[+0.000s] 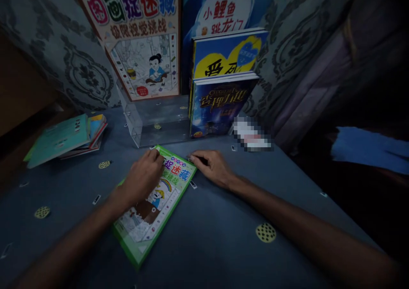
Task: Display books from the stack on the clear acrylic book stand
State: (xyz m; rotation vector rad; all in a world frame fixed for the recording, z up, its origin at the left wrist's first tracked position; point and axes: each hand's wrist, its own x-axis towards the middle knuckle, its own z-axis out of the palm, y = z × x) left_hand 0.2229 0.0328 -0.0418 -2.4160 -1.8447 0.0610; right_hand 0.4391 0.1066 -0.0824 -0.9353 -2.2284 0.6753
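A green-bordered picture book (159, 208) with a cartoon cover lies at a slant on the table. My left hand (145, 172) is over its upper left part, fingers curled together and touching the cover near the top edge. By the book's upper right corner is my right hand (212, 165), thumb and forefinger pinched together. Whatever is between the fingertips of either hand is hidden or too small to make out.
Behind the hands, a clear plastic rack (159, 127) holds upright books, among them a dark blue book (220, 106) and a large picture book (143, 63). A book stack (64, 140) lies left. A blurred-out white item (251, 133) sits right of the rack. Patterned curtains hang behind.
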